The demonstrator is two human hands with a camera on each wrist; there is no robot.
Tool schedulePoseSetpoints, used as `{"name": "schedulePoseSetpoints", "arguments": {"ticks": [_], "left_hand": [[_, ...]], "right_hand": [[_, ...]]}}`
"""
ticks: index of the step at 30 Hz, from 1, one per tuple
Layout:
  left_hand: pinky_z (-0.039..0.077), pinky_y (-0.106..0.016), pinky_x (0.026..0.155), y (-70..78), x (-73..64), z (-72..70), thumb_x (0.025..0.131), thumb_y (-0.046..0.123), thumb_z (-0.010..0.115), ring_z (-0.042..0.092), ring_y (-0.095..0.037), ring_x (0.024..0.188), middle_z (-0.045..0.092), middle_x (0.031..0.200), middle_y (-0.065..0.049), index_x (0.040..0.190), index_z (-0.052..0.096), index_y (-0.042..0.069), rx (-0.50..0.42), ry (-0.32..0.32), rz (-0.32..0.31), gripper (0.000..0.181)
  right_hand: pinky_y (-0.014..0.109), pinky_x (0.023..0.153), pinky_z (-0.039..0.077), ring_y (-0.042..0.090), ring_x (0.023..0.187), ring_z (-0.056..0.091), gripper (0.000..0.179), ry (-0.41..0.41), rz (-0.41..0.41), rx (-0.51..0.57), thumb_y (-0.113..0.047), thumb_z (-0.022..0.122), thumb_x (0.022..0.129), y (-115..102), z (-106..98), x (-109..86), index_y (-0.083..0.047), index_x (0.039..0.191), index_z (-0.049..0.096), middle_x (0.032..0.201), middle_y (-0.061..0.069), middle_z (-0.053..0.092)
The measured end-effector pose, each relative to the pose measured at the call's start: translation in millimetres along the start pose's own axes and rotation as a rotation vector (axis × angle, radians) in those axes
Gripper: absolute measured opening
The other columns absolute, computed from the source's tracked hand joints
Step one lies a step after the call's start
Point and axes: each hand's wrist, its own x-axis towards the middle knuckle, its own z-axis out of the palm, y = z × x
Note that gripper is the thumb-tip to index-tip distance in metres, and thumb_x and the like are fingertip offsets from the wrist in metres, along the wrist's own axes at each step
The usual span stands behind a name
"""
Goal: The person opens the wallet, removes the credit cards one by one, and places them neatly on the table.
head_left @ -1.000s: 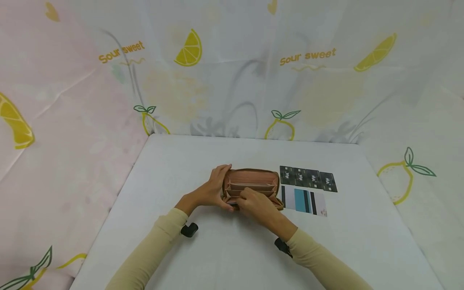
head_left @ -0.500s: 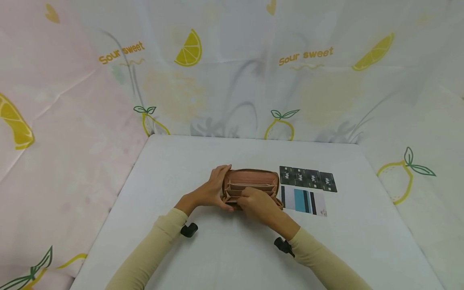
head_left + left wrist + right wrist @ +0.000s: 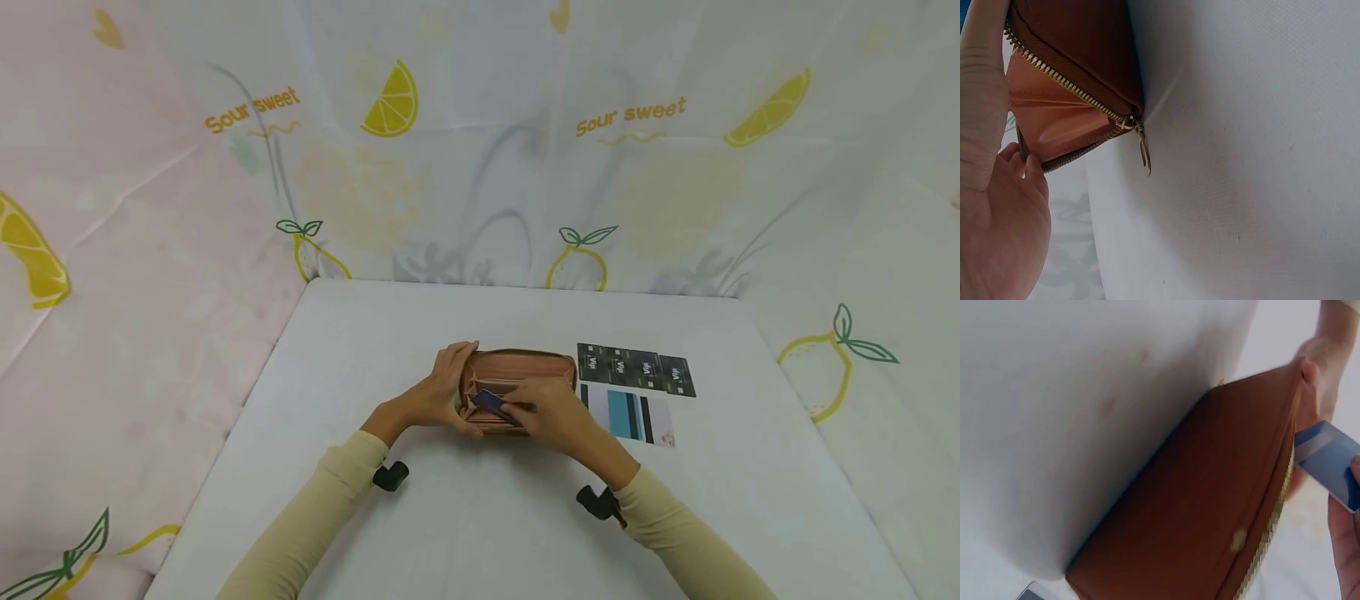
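Note:
A brown zip-around wallet (image 3: 522, 364) stands unzipped on the table, its pink-tan compartments facing up. My left hand (image 3: 438, 393) grips its left end, thumb on the near edge and fingers at the far edge. In the left wrist view the zipper pull (image 3: 1145, 156) hangs from the wallet's corner. Over the compartments my right hand (image 3: 558, 417) pinches a dark blue card (image 3: 489, 402) between thumb and fingers. The right wrist view shows that card (image 3: 1327, 461) above the wallet's opening, bearing a paler stripe; its lower corner lies by the zipper edge.
Right of the wallet, a row of several black cards marked "Vip" (image 3: 636, 369) lies on the white table (image 3: 360, 333). Nearer me is a second row of light and blue striped cards (image 3: 622, 413), partly behind my right hand. Printed cloth (image 3: 480, 167) surrounds the table.
My right hand has drawn back up and to the right from the wallet's near compartment, and a blue card now shows in its fingers. The left hand and wallet stay about where they were.

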Motion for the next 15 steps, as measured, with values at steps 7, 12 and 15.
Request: {"name": "schedulePoseSetpoints", "arguments": {"ticks": [7, 12, 15], "left_hand": [[0.035, -0.051, 0.106, 0.2, 0.4, 0.5, 0.058, 0.058, 0.089, 0.015, -0.032, 0.137, 0.009, 0.153, -0.015, 0.156, 0.000, 0.008, 0.006, -0.008, -0.011, 0.141], [0.033, -0.051, 0.107, 0.1, 1.0, 0.8, 0.057, 0.056, 0.090, 0.014, -0.031, 0.138, 0.009, 0.153, -0.014, 0.156, 0.000, 0.008, 0.004, -0.009, -0.016, 0.142], [0.034, -0.052, 0.106, -0.6, 1.2, 0.9, 0.057, 0.055, 0.091, 0.015, -0.031, 0.137, 0.010, 0.153, -0.015, 0.156, 0.001, 0.008, -0.001, -0.003, -0.006, 0.142]], "right_hand": [[0.027, 0.058, 0.053, 0.010, 0.066, 0.066, 0.010, 0.169, 0.093, 0.067, -0.011, 0.084, 0.077, 15.4, -15.7, -9.6, -0.007, 0.086, 0.079, 0.078, 0.001, 0.072], [0.026, 0.058, 0.054, 0.014, 0.070, 0.069, 0.011, 0.241, 0.241, 0.173, -0.008, 0.083, 0.078, 28.5, -32.6, -22.5, -0.006, 0.088, 0.079, 0.083, 0.005, 0.074], [0.024, 0.059, 0.055, 0.015, 0.070, 0.070, 0.011, 0.263, 0.315, 0.197, -0.008, 0.082, 0.079, 37.8, -43.5, -33.6, -0.005, 0.089, 0.079, 0.085, 0.006, 0.074]]}}
